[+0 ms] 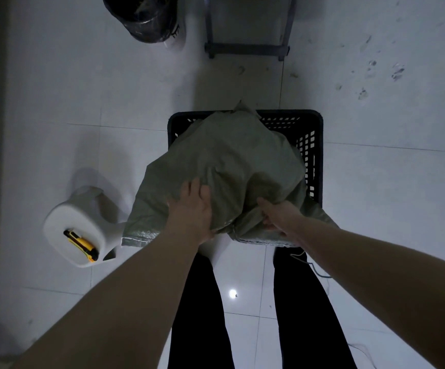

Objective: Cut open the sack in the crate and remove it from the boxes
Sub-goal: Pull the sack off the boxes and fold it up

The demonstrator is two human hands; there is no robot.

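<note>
A grey-green woven sack [232,155] bulges up out of a black slotted plastic crate [313,145] on the tiled floor and spills over its near and left rims. My left hand [193,206] lies flat on the sack's near side, fingers spread on the fabric. My right hand [276,215] pinches a bunched fold of the sack at its near edge. Whatever is inside the sack is hidden. A yellow and black utility knife [81,245] rests on a white foam roll [83,225] to the left.
A black bin lined with a bag [141,17] stands at the back left. A dark metal frame [246,47] stands behind the crate. My legs in dark trousers [197,315] are just before the crate. A loose thread [312,265] trails on the floor.
</note>
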